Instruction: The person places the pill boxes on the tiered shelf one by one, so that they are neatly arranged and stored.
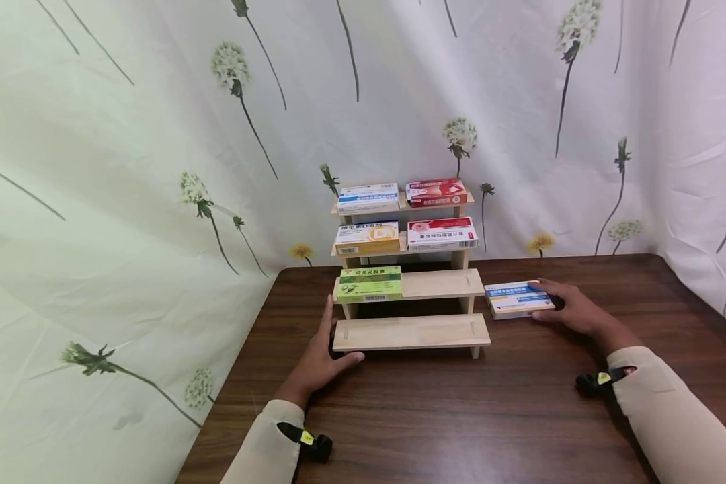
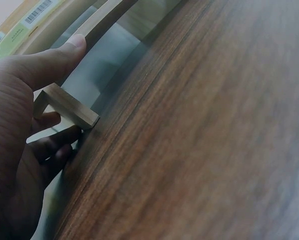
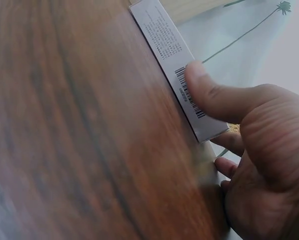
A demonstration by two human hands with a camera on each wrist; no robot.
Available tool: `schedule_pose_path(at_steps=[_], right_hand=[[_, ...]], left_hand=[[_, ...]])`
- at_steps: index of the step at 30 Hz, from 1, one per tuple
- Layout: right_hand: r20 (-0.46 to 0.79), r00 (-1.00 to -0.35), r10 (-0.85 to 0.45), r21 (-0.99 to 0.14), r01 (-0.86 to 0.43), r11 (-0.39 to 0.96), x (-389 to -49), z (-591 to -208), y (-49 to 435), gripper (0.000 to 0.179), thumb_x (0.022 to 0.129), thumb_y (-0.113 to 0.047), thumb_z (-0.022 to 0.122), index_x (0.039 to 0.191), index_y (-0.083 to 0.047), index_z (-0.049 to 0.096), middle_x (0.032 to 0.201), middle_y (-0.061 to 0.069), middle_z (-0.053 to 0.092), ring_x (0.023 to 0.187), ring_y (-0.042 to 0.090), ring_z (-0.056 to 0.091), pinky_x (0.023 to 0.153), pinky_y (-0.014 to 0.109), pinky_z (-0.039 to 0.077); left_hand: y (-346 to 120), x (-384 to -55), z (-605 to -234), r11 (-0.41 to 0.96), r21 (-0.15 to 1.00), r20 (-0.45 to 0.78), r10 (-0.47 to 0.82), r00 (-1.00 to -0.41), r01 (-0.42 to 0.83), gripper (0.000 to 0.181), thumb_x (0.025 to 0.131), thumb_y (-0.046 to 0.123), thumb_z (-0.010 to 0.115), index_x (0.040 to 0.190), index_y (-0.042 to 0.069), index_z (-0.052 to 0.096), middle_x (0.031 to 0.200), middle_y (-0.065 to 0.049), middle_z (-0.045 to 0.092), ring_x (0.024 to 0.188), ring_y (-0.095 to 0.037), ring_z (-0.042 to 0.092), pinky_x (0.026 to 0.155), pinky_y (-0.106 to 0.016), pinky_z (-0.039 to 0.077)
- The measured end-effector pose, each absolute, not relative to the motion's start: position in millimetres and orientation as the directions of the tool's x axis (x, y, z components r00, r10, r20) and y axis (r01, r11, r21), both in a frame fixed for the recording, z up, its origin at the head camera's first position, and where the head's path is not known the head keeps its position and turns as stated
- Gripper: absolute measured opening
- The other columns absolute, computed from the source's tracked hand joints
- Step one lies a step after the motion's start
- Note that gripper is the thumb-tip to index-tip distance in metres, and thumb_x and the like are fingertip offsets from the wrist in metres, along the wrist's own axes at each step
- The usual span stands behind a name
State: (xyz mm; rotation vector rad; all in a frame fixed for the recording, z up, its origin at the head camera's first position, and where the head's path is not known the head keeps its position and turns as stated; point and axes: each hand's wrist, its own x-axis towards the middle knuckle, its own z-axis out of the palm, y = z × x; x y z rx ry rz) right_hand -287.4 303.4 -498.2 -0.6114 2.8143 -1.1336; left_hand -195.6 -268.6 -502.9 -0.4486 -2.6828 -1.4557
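Note:
My right hand (image 1: 571,310) grips a white-and-blue medicine box (image 1: 517,300) by its right end, just right of the stepped wooden rack (image 1: 411,333). In the right wrist view, the thumb presses the box's barcode side (image 3: 172,70), and the box hides part of the other fingers. My left hand (image 1: 317,363) is spread at the rack's lower left end, index finger stretched along the side. Its thumb (image 2: 64,57) lies against the front edge of the lowest step, while other fingers reach beside a wooden leg (image 2: 69,106). A green medicine box (image 1: 370,285) lies on the step above.
The top step carries a white-and-blue box (image 1: 369,198) and a red box (image 1: 436,192). Below them lie a yellow-and-white box (image 1: 367,236) and a red-and-white box (image 1: 441,234). A flower-printed cloth (image 1: 393,128) hangs behind the brown table (image 1: 435,417).

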Motion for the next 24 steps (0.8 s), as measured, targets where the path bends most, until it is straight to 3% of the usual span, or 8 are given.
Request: schedule_pose_path(at_steps=[9, 20, 24], right_hand=[[0.137, -0.917, -0.374, -0.662, -0.366, 0.654, -283.1, -499.3, 300.9, 0.073, 0.101, -0.017, 0.081, 0.163, -0.001, 0.048, 0.165, 0.041, 0.039, 0.146, 0.058, 0.044, 0.116, 0.078, 0.032], [0.104, -0.932, -0.346, -0.650, -0.327, 0.686, -282.4, -496.0, 300.3, 0.072, 0.101, -0.020, 0.080, 0.162, 0.001, 0.049, 0.166, 0.042, 0.035, 0.148, 0.065, 0.037, 0.116, 0.078, 0.030], [0.108, -0.933, -0.344, -0.651, -0.328, 0.685, -281.9, -495.7, 300.0, 0.071, 0.102, -0.021, 0.080, 0.162, 0.001, 0.049, 0.166, 0.043, 0.036, 0.148, 0.065, 0.037, 0.116, 0.079, 0.030]], left_hand=[[-269.9, -196.6, -505.2, 0.499, 0.819, 0.192, 0.226, -0.955, 0.283, 0.132, 0.091, 0.036, 0.092, 0.174, 0.046, -0.011, 0.184, -0.013, 0.019, 0.163, -0.041, 0.038, 0.130, -0.067, 0.029], [-270.7, -197.2, -506.8, 0.485, 0.819, 0.212, 0.240, -0.947, 0.306, 0.132, 0.092, 0.033, 0.092, 0.174, 0.044, -0.011, 0.174, -0.022, 0.039, 0.154, -0.041, 0.050, 0.127, -0.068, 0.033], [-271.2, -196.9, -507.2, 0.493, 0.818, 0.204, 0.234, -0.951, 0.297, 0.132, 0.091, 0.034, 0.092, 0.174, 0.046, -0.011, 0.174, -0.023, 0.038, 0.156, -0.042, 0.048, 0.128, -0.068, 0.032]])
